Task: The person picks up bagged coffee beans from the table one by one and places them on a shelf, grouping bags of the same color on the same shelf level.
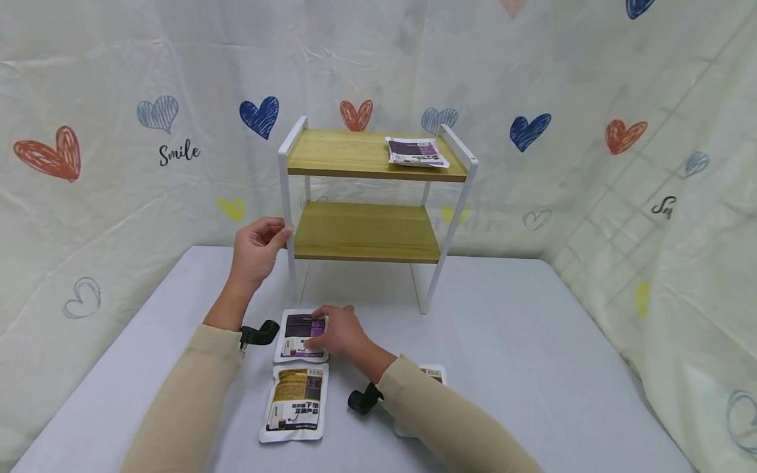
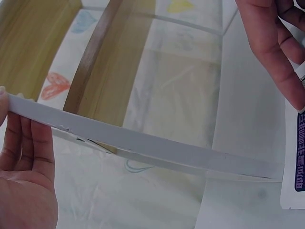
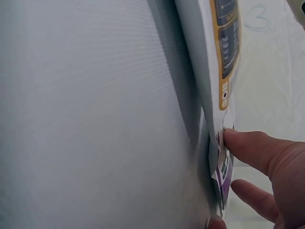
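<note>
A two-tier shelf (image 1: 367,231) with a white metal frame and wooden boards stands at the back of the table. My left hand (image 1: 276,236) grips its front left leg, whose white bar (image 2: 143,143) crosses the left wrist view beside my fingers (image 2: 26,152). My right hand (image 1: 322,327) lies on a purple packet (image 1: 298,336) on the table and pinches its edge; thumb and finger (image 3: 255,150) meet at the packet's rim (image 3: 223,179). A yellow packet (image 1: 294,401) lies just in front of it, also in the right wrist view (image 3: 227,52).
Another purple packet (image 1: 416,152) lies on the top shelf at the right. A third table packet (image 1: 436,374) is mostly hidden under my right forearm. A heart-printed cloth backdrop surrounds the grey table (image 1: 532,368).
</note>
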Available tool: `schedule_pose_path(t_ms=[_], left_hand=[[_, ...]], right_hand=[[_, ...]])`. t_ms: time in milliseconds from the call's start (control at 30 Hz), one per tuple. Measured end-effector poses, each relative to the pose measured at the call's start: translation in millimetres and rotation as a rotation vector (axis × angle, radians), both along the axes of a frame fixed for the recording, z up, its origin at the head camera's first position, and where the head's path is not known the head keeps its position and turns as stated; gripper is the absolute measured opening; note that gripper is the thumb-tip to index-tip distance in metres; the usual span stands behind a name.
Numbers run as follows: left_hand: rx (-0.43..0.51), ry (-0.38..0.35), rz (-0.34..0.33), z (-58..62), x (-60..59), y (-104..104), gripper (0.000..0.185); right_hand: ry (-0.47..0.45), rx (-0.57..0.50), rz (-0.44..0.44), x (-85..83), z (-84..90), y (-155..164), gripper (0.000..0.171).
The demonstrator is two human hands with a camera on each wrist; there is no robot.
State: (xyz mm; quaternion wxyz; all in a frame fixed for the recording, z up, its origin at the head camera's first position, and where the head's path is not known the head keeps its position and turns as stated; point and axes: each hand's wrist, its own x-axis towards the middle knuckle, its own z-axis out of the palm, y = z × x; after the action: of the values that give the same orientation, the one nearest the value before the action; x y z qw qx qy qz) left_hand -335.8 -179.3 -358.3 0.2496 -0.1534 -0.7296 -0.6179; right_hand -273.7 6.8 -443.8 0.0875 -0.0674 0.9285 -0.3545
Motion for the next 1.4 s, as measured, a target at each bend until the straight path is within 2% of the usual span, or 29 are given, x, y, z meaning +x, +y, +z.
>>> schedule_pose_path(t_ms=[500,767,1133,1400], left_hand=[[-0.017,-0.014,-0.002,1.4,1.1,0.1,0.029],[0.011,0.003,-0.017,1.2,-0.1,-0.3,0.028],[-0.026,-0.032,0.002,0.1,0.0,-0.5,0.029],[-0.036,-0.032,-0.004,-0.1,-0.2,-1.1,0.028]], right_hand=[[0.000,0.011,0.005,-1.7,-2.9,0.3,0.057],[-0.006,0.013,-0.008,-2.7,-2.8,-1.0,0.056],[0.014,0.033,-0.037,0.7,-5.7,-3.5,0.056],[0.023,0.037,-0.019,-0.2,-5.5,-4.9,0.056]])
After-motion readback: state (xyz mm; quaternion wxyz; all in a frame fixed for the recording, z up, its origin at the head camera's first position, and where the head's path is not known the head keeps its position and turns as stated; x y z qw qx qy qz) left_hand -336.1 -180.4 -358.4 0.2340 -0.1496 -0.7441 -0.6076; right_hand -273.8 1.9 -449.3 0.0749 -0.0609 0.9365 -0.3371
